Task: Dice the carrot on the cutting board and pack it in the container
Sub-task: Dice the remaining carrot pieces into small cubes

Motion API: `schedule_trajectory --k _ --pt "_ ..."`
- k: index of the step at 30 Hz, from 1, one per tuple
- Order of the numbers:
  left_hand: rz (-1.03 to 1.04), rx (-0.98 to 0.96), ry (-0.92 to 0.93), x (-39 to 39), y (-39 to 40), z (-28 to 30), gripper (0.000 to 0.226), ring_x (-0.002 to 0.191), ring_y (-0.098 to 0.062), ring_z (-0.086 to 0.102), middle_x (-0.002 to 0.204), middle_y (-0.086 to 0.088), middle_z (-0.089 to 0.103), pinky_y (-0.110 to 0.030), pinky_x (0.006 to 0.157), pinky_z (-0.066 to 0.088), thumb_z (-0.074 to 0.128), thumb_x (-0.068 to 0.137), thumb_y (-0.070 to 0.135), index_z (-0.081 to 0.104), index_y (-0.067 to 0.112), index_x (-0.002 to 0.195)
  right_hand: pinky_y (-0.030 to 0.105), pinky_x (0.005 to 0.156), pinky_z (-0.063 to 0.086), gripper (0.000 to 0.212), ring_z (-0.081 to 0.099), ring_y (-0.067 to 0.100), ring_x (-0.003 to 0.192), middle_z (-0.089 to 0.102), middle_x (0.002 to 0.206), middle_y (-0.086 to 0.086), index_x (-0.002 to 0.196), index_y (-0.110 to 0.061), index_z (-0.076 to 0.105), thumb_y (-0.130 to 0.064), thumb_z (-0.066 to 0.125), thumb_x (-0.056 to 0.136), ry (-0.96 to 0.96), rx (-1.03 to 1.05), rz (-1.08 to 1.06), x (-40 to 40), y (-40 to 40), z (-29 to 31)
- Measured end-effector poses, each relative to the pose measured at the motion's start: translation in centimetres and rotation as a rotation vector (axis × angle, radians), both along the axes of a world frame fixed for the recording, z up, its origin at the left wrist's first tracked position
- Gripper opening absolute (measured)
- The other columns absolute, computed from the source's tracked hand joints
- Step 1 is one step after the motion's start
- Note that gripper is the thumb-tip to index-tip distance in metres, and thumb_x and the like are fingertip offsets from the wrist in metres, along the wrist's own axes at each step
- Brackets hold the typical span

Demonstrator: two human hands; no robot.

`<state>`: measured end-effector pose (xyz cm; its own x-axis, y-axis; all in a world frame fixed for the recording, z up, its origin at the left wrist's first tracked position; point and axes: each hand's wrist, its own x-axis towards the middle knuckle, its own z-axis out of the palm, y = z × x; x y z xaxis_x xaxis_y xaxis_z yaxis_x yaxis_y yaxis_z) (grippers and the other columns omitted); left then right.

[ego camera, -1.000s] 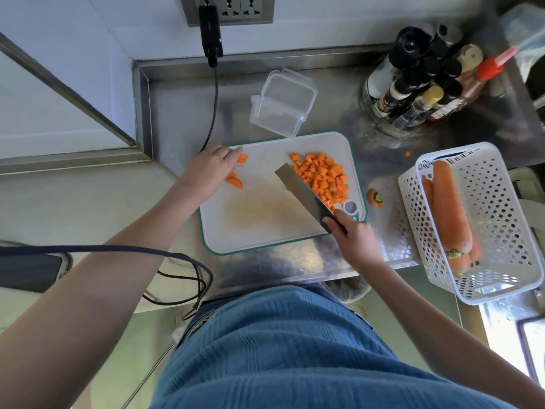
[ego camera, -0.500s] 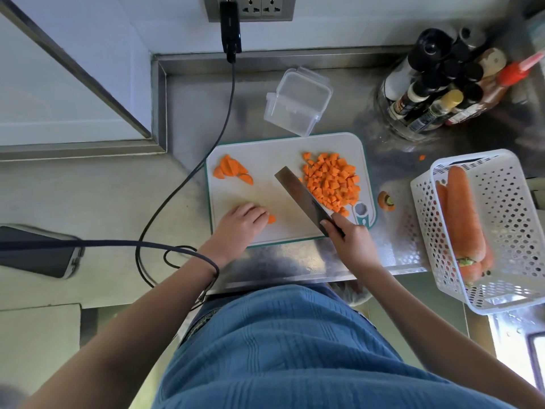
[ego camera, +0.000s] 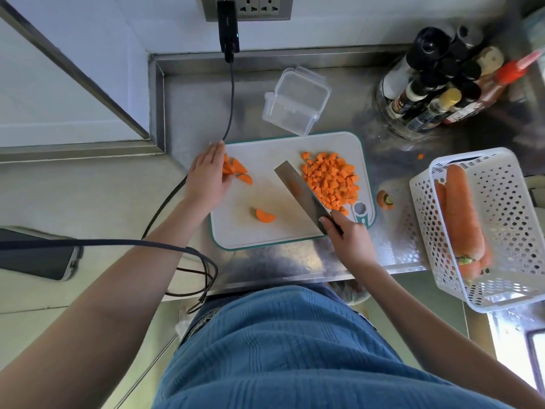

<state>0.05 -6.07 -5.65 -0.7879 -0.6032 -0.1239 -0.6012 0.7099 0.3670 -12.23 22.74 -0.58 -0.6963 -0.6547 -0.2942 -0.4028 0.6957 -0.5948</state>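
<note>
Mid-dicing: right hand [ego camera: 348, 234] clenched round the handle of the knife [ego camera: 300, 196], blade laid flat-ish on the cutting board [ego camera: 265, 234] just beside the heap of diced carrot [ego camera: 330, 180]. Left hand [ego camera: 208, 175] open, fingers flat against a few larger carrot slices [ego camera: 236, 171] at the board's far-left edge, grasping nothing as far as can be told. One half-round piece [ego camera: 264, 216] alone near the board's front. Container [ego camera: 295, 101] lidless and empty behind the board, not yet packed. Likely trouble: slices pushed off the left edge if nudged carelessly; the stray piece forgotten; dice spilling over the right rim, as the carrot end [ego camera: 385, 199] already lies on the counter; fingertips too near the blade when gathering.
</note>
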Motion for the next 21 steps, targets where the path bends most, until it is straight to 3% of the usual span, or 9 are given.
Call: schedule_trajectory --k 3,7,10,14,21 --pt "0.006 -0.017 0.075 0.1 -0.1 -0.5 0.055 0.137 -0.033 0.029 0.144 -0.019 0.038 -0.041 0.113 0.024 0.067 0.084 0.021 0.048 -0.004 0.129 0.037 0.051 0.042 0.027 0.05 0.027 0.055 0.056 0.062 0.007 0.081 -0.006 0.053 -0.029 0.053 0.096 -0.002 -0.003 -0.005 0.1 0.0 0.0" --pt "0.147 0.095 0.204 0.2 0.5 -0.4 0.043 0.124 -0.036 0.041 0.13 -0.019 0.048 -0.042 0.102 0.036 0.076 0.073 0.011 0.059 -0.001 0.111 0.036 0.052 0.042 0.026 0.051 0.025 0.056 0.056 0.063 0.004 0.081 -0.008 0.053 -0.028 0.053 0.096 -0.019 -0.008 -0.01 0.1 -0.2 0.0" --pt "0.165 0.067 0.242 0.1 0.8 0.0 0.042 0.115 -0.039 0.045 0.118 -0.017 0.054 -0.039 0.095 0.039 0.08 0.065 0.011 0.064 0.003 0.103 0.032 0.051 0.037 0.023 0.048 0.022 0.056 0.054 0.062 0.002 0.079 -0.015 0.049 -0.029 0.052 0.097 -0.039 0.001 -0.011 -0.1 -0.5 0.1" --pt "0.224 0.08 0.226 0.0 1.0 0.2 0.044 0.114 -0.04 0.041 0.117 -0.016 0.053 -0.036 0.094 0.036 0.081 0.062 0.015 0.063 0.0 0.1 0.032 0.051 0.033 0.024 0.046 0.023 0.056 0.05 0.058 0.001 0.077 -0.017 0.046 -0.029 0.052 0.097 -0.053 -0.004 -0.015 -0.2 -0.9 0.1" --pt "0.251 0.126 0.164 -0.4 1.0 0.9 0.046 0.115 -0.038 0.039 0.117 -0.015 0.05 -0.036 0.092 0.036 0.078 0.063 0.016 0.058 -0.001 0.101 0.035 0.053 0.039 0.021 0.049 0.024 0.058 0.054 0.062 0.005 0.079 -0.016 0.05 -0.028 0.053 0.097 -0.055 -0.015 0.0 -0.2 -1.2 0.1"
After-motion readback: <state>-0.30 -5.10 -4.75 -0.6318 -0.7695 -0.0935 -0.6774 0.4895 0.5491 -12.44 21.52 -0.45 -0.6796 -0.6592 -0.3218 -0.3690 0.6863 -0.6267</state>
